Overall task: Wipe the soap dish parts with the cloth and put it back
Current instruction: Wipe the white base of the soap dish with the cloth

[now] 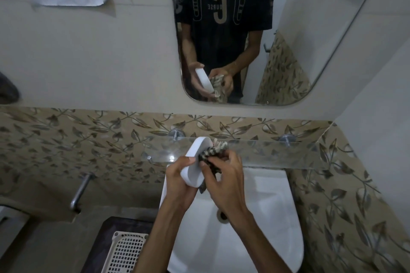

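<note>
Glass shelf (277,155): clear pane, fixed to the leaf-patterned tile wall (66,139) on two round metal mounts (176,133), one left of centre, one towards the right end. Runs level below the mirror and above the rear edge of the basin. The visible surface, right of the hands, carries nothing; the stretch behind the hands is hidden.

Wash basin (266,217): white ceramic, directly under the shelf. Drain opening (221,216) at mid-bowl, partly hidden by a forearm.

A home bathroom. A white washbasin (255,217) lies below the fingers; a wall mirror (244,40) and leaf-patterned tiles (88,135) rise beyond them.
</note>
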